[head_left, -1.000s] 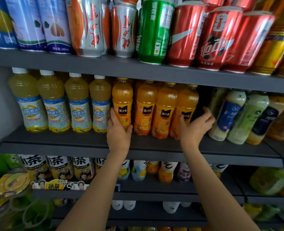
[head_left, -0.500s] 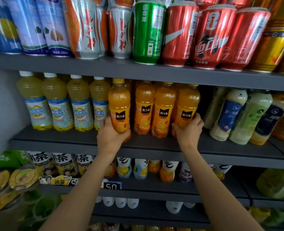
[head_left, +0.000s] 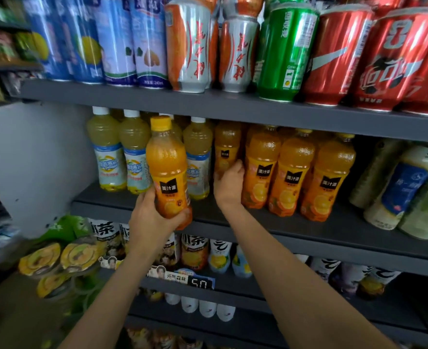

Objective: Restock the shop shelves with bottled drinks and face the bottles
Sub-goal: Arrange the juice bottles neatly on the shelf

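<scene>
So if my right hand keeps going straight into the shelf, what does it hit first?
Probably the set-back orange juice bottle with the black label: the right hand points into the gap straight at it, fingertips seemingly at its lower part, though depth is unclear.

A gap in the orange bottles (head_left: 293, 172) row; shelf board (head_left: 233, 109) close overhead.

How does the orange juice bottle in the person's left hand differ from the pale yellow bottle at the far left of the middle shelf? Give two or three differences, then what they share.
The orange juice bottle holds deep orange liquid; the pale yellow bottle holds cloudy yellow.
The first has a yellow cap and black label patch; the second a white cap and blue-white label.
The first is held by the left hand, off the shelf; the second stands on the middle shelf.
Both are upright plastic bottles.
</scene>
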Motion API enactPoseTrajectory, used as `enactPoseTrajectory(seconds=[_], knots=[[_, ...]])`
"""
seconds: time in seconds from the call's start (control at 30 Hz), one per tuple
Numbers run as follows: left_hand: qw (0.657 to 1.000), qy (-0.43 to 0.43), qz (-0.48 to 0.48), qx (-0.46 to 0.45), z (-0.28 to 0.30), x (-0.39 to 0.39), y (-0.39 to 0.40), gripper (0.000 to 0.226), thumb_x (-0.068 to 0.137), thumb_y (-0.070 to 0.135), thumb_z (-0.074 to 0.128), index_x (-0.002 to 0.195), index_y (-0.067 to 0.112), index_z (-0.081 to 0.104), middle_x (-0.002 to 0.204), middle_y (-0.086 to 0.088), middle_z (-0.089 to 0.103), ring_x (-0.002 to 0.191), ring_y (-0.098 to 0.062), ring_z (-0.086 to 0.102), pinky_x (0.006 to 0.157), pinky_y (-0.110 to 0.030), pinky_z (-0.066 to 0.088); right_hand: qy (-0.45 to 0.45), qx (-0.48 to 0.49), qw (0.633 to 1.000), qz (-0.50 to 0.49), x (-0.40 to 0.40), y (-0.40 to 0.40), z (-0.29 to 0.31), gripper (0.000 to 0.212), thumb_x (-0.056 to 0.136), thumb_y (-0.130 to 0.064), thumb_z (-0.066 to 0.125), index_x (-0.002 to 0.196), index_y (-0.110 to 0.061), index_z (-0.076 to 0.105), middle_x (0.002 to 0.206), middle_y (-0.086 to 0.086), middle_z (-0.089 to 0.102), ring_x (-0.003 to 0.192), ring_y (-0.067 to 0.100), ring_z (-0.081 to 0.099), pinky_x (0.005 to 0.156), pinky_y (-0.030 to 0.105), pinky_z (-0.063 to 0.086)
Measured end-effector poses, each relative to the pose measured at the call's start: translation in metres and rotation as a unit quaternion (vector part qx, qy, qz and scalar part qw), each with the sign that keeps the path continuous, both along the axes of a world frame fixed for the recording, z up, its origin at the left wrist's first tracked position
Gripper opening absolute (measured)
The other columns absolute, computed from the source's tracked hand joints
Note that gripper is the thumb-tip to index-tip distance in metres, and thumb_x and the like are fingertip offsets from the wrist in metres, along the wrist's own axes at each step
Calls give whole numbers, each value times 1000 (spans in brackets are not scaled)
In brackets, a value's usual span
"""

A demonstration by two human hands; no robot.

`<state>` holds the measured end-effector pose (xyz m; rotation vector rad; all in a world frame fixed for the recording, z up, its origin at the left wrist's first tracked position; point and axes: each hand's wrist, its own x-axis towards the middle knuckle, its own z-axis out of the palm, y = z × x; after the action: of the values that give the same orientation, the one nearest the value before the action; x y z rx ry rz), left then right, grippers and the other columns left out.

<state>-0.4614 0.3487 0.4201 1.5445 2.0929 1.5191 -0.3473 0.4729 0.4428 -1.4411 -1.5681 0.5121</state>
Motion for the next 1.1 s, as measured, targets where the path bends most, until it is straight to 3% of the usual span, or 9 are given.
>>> enactPoseTrajectory(seconds=[0.23, 0.5, 0.77, 0.93, 1.1], knots=[[1000, 1, -11, 3, 2, -5, 9, 77, 65, 32, 81, 131, 14, 45, 118, -5, 51, 110, -22, 51, 92, -39, 45, 83, -79, 992, -55, -15, 26, 5, 60, 87, -13, 63, 134, 2, 29, 135, 21, 43, 126, 34, 43, 100, 37, 37], [1000, 3, -17, 5, -1, -4, 12, 79, 66, 32, 80, 133, 13, 43, 120, -6, 50, 113, -23, 49, 89, -36, 42, 11, -46, 996, -70, -18, 9, -5, 68, 84, -23, 65, 136, -3, 26, 134, 22, 36, 124, 39, 39, 101, 43, 34], [1000, 6, -15, 1, -3, 2, 24, 76, 65, 32, 81, 129, 11, 47, 119, -9, 52, 110, -26, 52, 88, -42, 45, 54, -31, 998, -22, -13, 10, -6, 62, 82, -7, 63, 132, 4, 28, 134, 22, 38, 125, 37, 39, 105, 41, 34], [1000, 4, -19, 1, -4, 8, 26, 77, 64, 34, 81, 129, 12, 47, 118, -9, 52, 109, -26, 52, 88, -43, 46, -15, -36, 998, -53, -20, 11, -10, 69, 87, -9, 58, 140, 3, 15, 140, 21, 29, 127, 35, 36, 106, 38, 29], [1000, 10, -20, 0, -6, 5, 23, 81, 64, 34, 81, 133, 14, 44, 119, -6, 51, 108, -24, 53, 90, -45, 47, 15, -83, 993, -83, -24, 32, -4, 75, 85, -6, 61, 143, 0, 13, 146, 20, 25, 132, 34, 33, 108, 37, 30]])
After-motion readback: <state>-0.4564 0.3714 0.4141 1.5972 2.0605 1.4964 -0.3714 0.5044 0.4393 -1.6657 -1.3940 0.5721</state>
